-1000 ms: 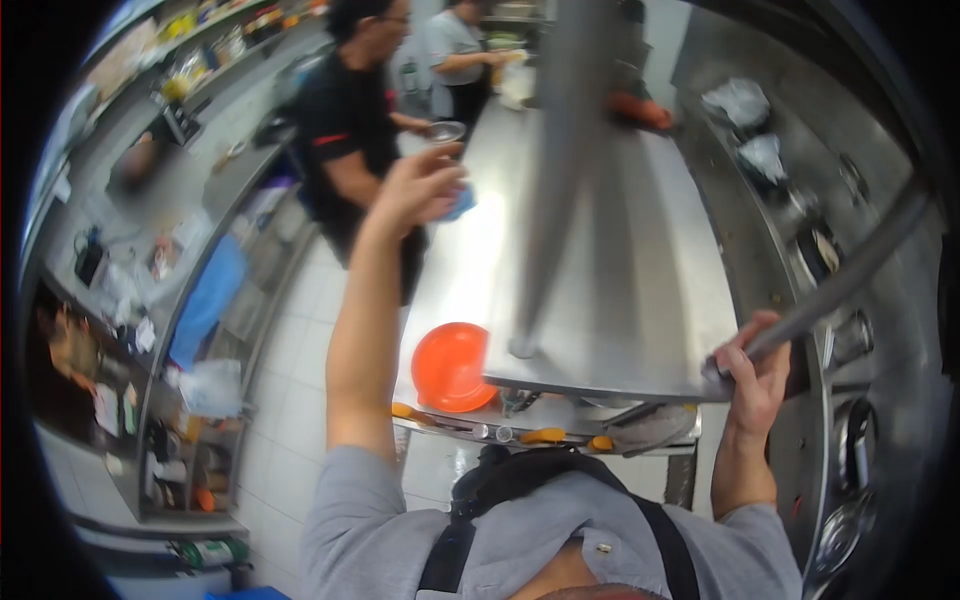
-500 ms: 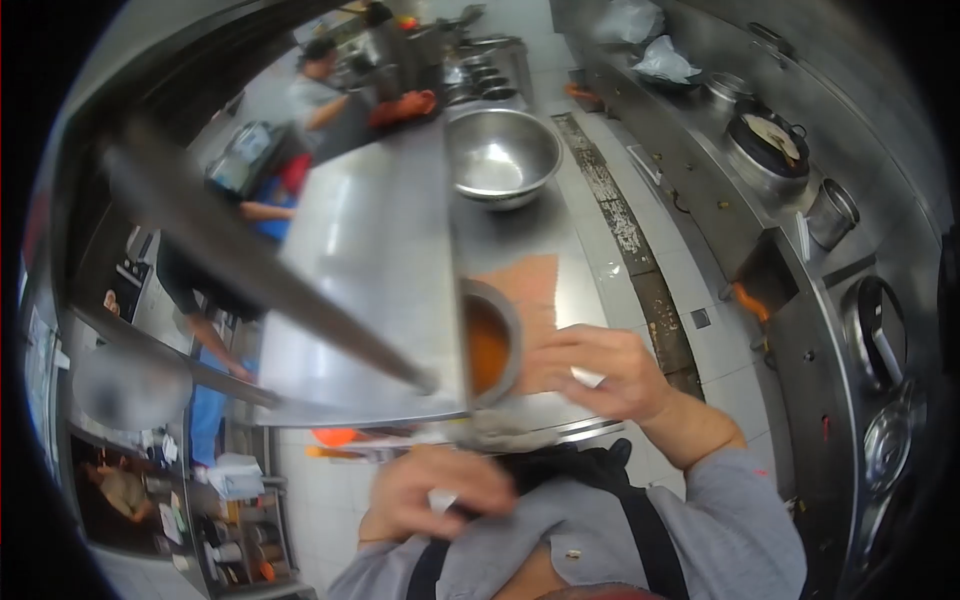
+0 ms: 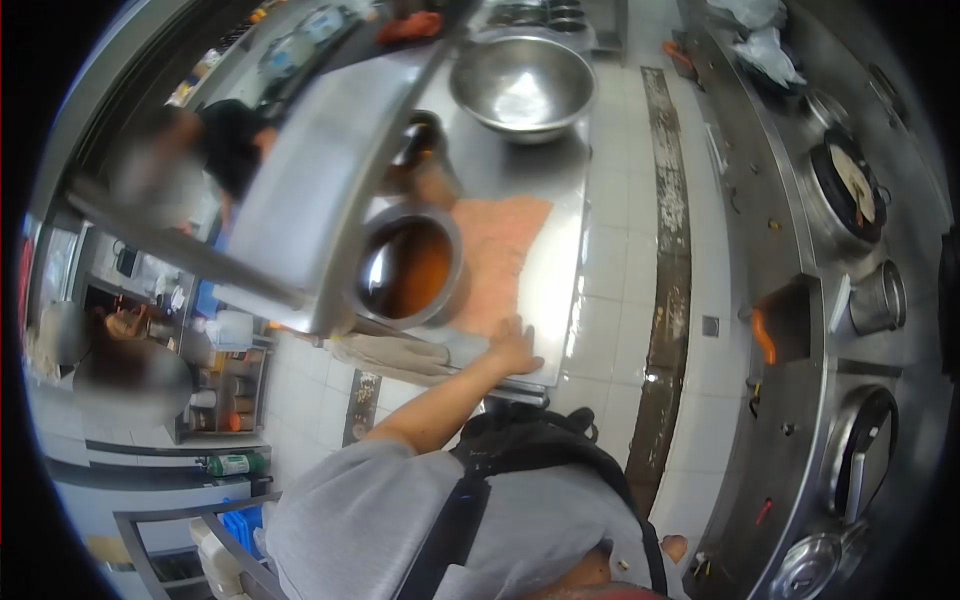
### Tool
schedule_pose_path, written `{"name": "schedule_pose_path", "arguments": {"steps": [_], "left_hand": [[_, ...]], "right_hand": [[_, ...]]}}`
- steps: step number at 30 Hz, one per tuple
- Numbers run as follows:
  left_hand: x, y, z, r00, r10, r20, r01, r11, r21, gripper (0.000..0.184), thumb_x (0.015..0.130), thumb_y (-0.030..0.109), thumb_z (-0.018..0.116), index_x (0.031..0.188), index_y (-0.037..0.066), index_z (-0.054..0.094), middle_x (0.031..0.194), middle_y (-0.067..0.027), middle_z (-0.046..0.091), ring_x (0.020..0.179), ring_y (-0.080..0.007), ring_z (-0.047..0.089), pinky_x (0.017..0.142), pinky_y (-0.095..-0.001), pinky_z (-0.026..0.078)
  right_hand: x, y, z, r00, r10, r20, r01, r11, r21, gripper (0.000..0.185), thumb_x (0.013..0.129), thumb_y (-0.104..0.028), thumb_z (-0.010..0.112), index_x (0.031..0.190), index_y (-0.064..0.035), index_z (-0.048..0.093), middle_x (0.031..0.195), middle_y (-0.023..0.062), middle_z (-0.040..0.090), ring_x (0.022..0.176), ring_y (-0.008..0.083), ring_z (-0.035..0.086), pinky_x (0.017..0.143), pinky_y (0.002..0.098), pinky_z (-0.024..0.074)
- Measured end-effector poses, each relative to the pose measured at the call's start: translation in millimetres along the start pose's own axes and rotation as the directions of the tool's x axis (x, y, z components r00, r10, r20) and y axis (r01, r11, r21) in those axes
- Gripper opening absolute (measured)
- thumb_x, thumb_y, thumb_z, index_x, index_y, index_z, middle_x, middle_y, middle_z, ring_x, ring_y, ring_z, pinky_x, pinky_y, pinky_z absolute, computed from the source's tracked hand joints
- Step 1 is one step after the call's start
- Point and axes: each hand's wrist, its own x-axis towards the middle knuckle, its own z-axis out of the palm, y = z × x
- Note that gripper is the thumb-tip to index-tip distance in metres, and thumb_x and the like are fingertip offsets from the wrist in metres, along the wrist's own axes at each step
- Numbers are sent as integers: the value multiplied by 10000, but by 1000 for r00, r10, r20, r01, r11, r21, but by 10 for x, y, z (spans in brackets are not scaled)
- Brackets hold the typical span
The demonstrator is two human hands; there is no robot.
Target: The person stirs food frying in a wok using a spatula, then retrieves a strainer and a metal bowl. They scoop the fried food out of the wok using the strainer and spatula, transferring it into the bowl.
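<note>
Our left hand (image 3: 512, 348) rests at the near end of the counter (image 3: 557, 300), close to its near right corner, with its fingers moderately spread and nothing visibly gripped. The fingertips meet, or nearly meet, the near edge of an orange-pink cloth (image 3: 500, 245). Our right hand (image 3: 675, 548) is low beside our body, mostly hidden; we cannot tell how its fingers stand.

We judge this to be a moment of reaching or steadying at the cloth; taking hold of it would call for closing the fingers on its near edge, clear of the pot.

The cloth lies flat between a round pot (image 3: 456, 285) of orange-brown liquid on its left and the counter's right edge. Its long axis runs from the near edge toward the far end, where a wide steel bowl (image 3: 522, 85) sits, and its far end slants slightly right. A greyish towel (image 3: 390, 355) lies along the near edge, left of our hand.
</note>
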Motion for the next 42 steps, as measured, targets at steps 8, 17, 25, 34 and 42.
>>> {"name": "schedule_pose_path", "arguments": {"steps": [8, 17, 25, 34, 42], "left_hand": [[264, 385, -32, 986, -162, 29, 161, 986, 53, 957, 756, 490, 606, 1386, -82, 169, 1437, -337, 61, 1316, -540, 52, 1021, -616, 222], [924, 622, -182, 950, -304, 75, 273, 922, 275, 853, 782, 491, 562, 1256, -185, 348, 1307, -345, 367, 1233, -534, 284, 998, -636, 203], [1440, 1122, -879, 976, -45, 214, 42, 999, 18, 618, 767, 425, 597, 1125, -78, 558, 1105, -306, 553, 1088, -447, 507, 922, -477, 416], [2732, 2530, -1719, 846, 533, -22, -526, 826, -203, 589, 795, 313, 604, 1256, -26, 464, 1236, -245, 504, 1144, -367, 489, 979, -399, 389], [3458, 3413, -2541, 803, 582, -126, -595, 772, -223, 591, 797, 314, 612, 1267, -15, 468, 1268, -222, 496, 1192, -343, 462, 1007, -375, 365]], "right_hand": [[117, -687, -421, 993, -111, -27, 113, 988, 102, 188, 720, -197, 626, 735, -10, 645, 749, 201, 621, 727, 374, 598, 656, 458, 458], [789, -2854, -2855, 862, -434, -263, 501, 644, 578, 230, 830, -140, 584, 1022, -19, 622, 880, 216, 641, 830, 379, 615, 731, 419, 487], [2188, -1843, -2555, 922, -381, -73, 388, 907, 164, 246, 743, -201, 615, 946, -71, 663, 918, 194, 645, 893, 365, 609, 808, 439, 480], [3015, -2023, -3541, 964, 125, -235, 123, 576, 808, 211, 812, -111, 570, 968, 9, 645, 735, 167, 652, 580, 215, 658, 562, 315, 525], [3194, -2752, -3966, 891, -298, -342, 452, 644, 617, 205, 807, -178, 583, 920, -27, 664, 818, 176, 659, 732, 279, 656, 670, 333, 505]]}}
